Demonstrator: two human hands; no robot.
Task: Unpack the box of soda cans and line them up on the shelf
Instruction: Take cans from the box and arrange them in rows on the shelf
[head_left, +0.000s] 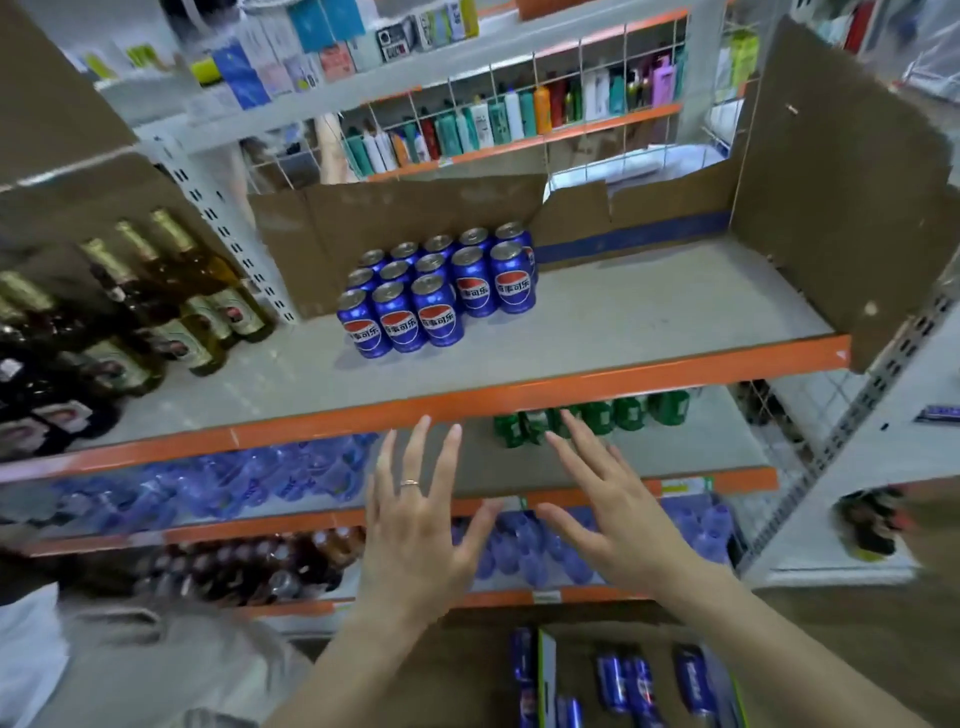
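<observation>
Several blue soda cans (439, 291) stand upright in tight rows on the grey shelf (649, 322) with an orange front edge, left of its middle. My left hand (421, 519), wearing a ring, and my right hand (618, 504) hover side by side below the shelf's front edge, fingers spread and straight, holding nothing. At the bottom, more blue cans (639, 680) lie in an open cardboard box (467, 670) beneath my forearms.
Glass bottles (171, 306) crowd the shelf's left end. Brown cardboard sheets (836, 192) line the back and right side of the shelf. Lower shelves hold green cans (597, 415), blue water bottles (208, 488) and dark bottles (249, 566).
</observation>
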